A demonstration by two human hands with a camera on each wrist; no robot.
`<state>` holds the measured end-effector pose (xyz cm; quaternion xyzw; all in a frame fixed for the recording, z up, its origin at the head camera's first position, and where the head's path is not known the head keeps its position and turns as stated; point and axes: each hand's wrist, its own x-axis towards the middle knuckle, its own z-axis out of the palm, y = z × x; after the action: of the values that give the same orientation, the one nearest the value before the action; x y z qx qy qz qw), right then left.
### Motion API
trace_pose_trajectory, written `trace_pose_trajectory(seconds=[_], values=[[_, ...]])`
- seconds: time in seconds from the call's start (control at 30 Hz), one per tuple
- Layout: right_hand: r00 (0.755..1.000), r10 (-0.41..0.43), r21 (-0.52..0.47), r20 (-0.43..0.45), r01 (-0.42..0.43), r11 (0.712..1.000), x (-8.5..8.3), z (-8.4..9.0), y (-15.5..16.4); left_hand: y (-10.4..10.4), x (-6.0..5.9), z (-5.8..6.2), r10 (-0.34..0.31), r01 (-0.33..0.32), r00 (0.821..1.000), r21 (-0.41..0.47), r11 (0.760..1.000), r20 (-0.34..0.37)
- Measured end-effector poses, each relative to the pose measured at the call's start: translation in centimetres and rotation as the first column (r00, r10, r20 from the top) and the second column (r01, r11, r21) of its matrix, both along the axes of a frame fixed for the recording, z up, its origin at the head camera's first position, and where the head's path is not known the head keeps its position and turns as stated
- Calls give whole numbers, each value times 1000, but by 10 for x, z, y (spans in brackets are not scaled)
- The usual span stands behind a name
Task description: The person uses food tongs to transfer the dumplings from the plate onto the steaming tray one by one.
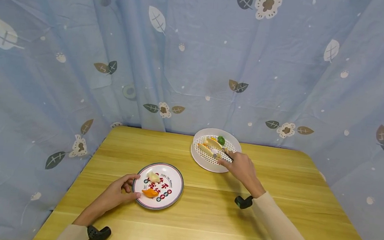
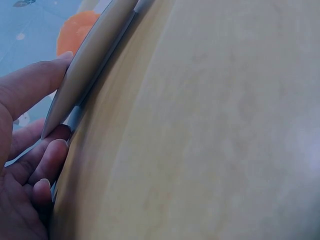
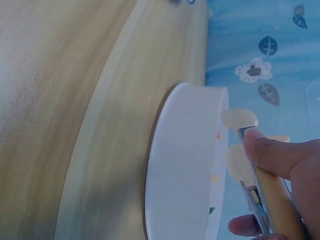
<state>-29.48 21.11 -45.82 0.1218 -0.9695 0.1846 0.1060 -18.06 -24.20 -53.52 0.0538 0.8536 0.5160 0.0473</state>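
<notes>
My left hand (image 1: 117, 192) holds the left rim of a round white plate (image 1: 174, 185) with red lettering, thumb on top and fingers at the edge and below. On the plate lie a cream dumpling-shaped piece (image 1: 154, 177) and an orange one (image 1: 150, 193). My right hand (image 1: 241, 166) grips tongs (image 3: 275, 200) with beige tips. Those tips are apart, over a round white steamer basket (image 1: 196, 161) with a perforated bottom. A green piece (image 1: 221, 140) sits at its far side; orange and yellow bits are partly hidden by the tongs.
The wooden table (image 1: 200, 220) carries the plate at front left and the basket near the back edge. A blue patterned curtain (image 1: 197, 59) hangs behind the table and along both sides. Each wrist wears a black device (image 1: 244, 202).
</notes>
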Motion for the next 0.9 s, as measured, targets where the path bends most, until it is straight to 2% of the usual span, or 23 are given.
trace_pose_trajectory(seconds=[0.23,0.9], values=[[997,44,-22,-66,-45,999,14,5,-4,0,0,0,1,-1,1000,-1,1000,3],[981,165,-17,-99,-168,986,52,5,-40,1,1,2,1,-1,1000,6,1000,9]])
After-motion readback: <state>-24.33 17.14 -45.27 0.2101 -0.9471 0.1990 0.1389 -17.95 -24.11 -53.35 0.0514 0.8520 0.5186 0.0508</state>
